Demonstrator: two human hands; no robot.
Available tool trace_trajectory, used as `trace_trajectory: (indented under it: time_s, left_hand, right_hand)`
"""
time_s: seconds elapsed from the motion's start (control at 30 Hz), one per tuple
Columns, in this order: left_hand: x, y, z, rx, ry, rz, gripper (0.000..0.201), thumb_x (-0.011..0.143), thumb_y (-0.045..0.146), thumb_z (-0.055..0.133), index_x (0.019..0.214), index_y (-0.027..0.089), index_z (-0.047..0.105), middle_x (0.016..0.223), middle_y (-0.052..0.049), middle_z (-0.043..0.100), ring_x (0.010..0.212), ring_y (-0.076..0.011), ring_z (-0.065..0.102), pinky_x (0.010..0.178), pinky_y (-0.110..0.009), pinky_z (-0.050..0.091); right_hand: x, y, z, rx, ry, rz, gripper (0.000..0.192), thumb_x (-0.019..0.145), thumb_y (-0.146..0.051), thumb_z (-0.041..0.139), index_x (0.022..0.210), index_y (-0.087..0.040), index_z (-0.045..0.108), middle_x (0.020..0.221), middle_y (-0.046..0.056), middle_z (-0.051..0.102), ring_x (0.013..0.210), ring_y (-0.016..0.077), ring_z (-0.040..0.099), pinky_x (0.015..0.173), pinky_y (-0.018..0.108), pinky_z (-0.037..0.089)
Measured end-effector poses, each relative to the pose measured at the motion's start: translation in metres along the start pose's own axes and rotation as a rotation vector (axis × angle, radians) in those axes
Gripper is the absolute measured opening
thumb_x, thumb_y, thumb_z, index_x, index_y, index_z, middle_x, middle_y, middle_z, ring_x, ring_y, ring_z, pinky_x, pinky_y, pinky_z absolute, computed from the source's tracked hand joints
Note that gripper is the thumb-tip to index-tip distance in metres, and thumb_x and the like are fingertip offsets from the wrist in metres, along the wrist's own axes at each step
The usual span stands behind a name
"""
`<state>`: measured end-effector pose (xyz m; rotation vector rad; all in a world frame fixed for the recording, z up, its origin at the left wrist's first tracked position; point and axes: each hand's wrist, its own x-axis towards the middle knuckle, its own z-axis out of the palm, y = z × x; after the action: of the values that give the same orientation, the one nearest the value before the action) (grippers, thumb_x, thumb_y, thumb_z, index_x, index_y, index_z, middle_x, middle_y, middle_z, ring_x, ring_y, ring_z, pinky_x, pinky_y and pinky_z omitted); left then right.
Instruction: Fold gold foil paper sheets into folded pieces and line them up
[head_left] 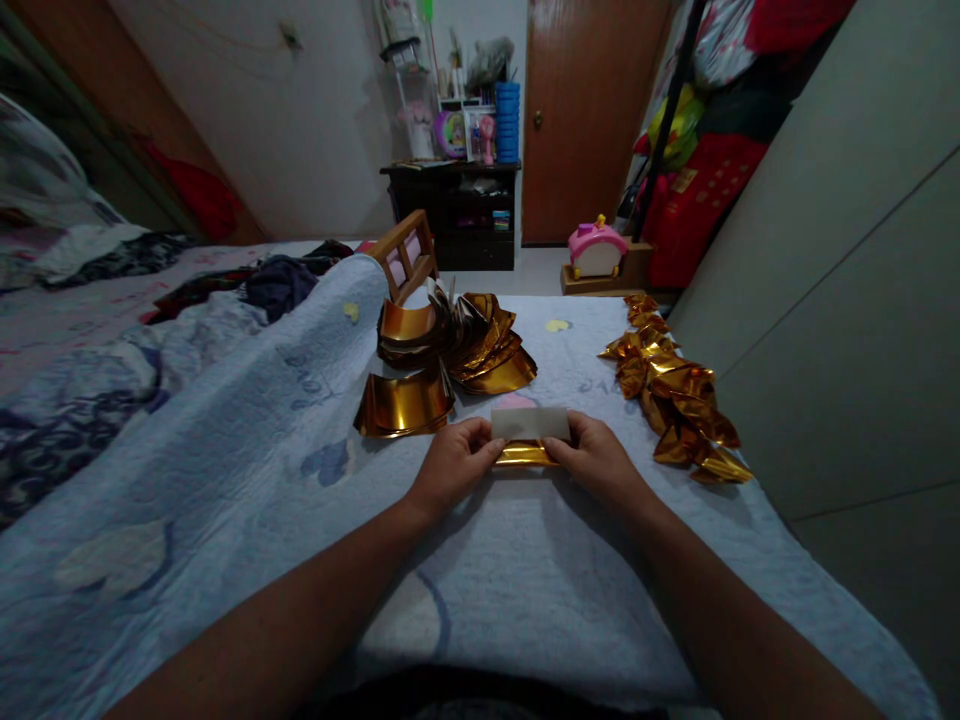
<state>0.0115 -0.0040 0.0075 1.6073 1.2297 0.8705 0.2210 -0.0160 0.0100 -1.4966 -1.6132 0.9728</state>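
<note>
A sheet of gold foil paper [527,455] is stretched between my two hands just above the bed, its pale back facing up along the far part and a shiny gold fold along the near edge. My left hand [459,458] pinches its left end, thumb on top. At the right end my right hand [596,455] does the same; the fingers behind the paper are hidden. Beyond my left hand lie fanned stacks of gold foil sheets [405,402]. To the right, a row of folded gold foil pieces [679,385] runs along the bed's edge.
A blue quilted cover [285,560] with heart patterns lies under everything. Clothes [281,285] are heaped at the left. Past the far edge stand a wooden rail [405,250], a pink toy [598,248] and a dark cabinet [450,215]. A pale panel [847,300] borders the right side.
</note>
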Motion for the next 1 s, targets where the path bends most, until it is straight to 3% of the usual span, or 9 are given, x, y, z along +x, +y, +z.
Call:
trace_trajectory:
  time_s: [0.33,0.47,0.57,0.73,0.87,0.93,1.0]
  left_hand:
    - [0.002,-0.003,0.004,0.577,0.012,0.081,0.019,0.083,0.024,0.061,0.066,0.018,0.055,0.070,-0.001,0.058,0.071,-0.0179,0.054,0.067,-0.029,0.035]
    - [0.001,-0.003,0.006,0.751,0.028,0.063,0.017,0.084,0.026,0.062,0.070,0.019,0.057,0.083,-0.004,0.064,0.086,-0.0238,0.056,0.078,-0.036,0.035]
    - [-0.001,-0.005,0.008,0.776,0.046,0.037,0.007,0.085,0.025,0.062,0.084,0.019,0.060,0.091,-0.005,0.064,0.094,-0.0267,0.056,0.083,-0.039,0.036]
    - [-0.004,-0.007,0.013,0.710,0.139,0.076,0.043,0.083,0.022,0.065,0.123,0.016,0.051,0.103,-0.007,0.062,0.102,-0.0281,0.054,0.089,-0.041,0.039]
    - [-0.004,-0.005,0.013,0.766,0.108,0.176,0.027,0.085,0.018,0.063,0.112,0.019,0.062,0.110,-0.010,0.060,0.106,-0.0294,0.050,0.090,-0.043,0.039]
    - [-0.003,-0.004,0.013,0.748,0.017,0.253,0.015,0.089,0.015,0.059,0.099,0.021,0.067,0.104,-0.008,0.062,0.102,-0.0271,0.051,0.088,-0.040,0.040]
    - [-0.001,-0.005,0.012,0.699,-0.094,0.325,0.018,0.091,0.011,0.054,0.092,0.021,0.070,0.096,-0.007,0.064,0.096,-0.0241,0.053,0.085,-0.037,0.042]
  right_hand:
    - [-0.002,0.000,0.007,-0.447,0.036,0.008,0.007,0.084,-0.019,0.055,0.089,-0.017,0.060,0.081,0.007,0.068,0.073,0.0190,0.059,0.063,0.026,0.034]
    - [-0.003,0.000,0.012,-0.486,0.064,0.061,0.025,0.084,-0.019,0.058,0.108,-0.016,0.055,0.085,0.007,0.069,0.073,0.0201,0.060,0.062,0.026,0.033]
    - [-0.004,-0.001,0.016,-0.539,0.085,0.083,0.035,0.085,-0.018,0.058,0.119,-0.013,0.049,0.088,0.009,0.069,0.076,0.0224,0.063,0.064,0.028,0.034]
    - [-0.006,-0.002,0.017,-0.619,0.114,0.086,0.038,0.085,-0.017,0.059,0.121,-0.012,0.048,0.090,0.011,0.068,0.083,0.0253,0.063,0.069,0.030,0.037]
    - [-0.006,-0.001,0.016,-0.702,0.172,-0.027,0.022,0.083,-0.019,0.062,0.104,-0.016,0.056,0.101,0.012,0.063,0.097,0.0274,0.056,0.080,0.033,0.038]
    - [-0.006,0.001,0.015,-0.737,0.168,-0.085,0.012,0.084,-0.016,0.061,0.096,-0.018,0.059,0.102,0.011,0.062,0.098,0.0271,0.053,0.082,0.033,0.037]
    - [-0.004,0.003,0.016,-0.730,0.096,-0.136,0.009,0.086,-0.012,0.058,0.090,-0.019,0.061,0.097,0.009,0.062,0.094,0.0243,0.053,0.080,0.032,0.036]
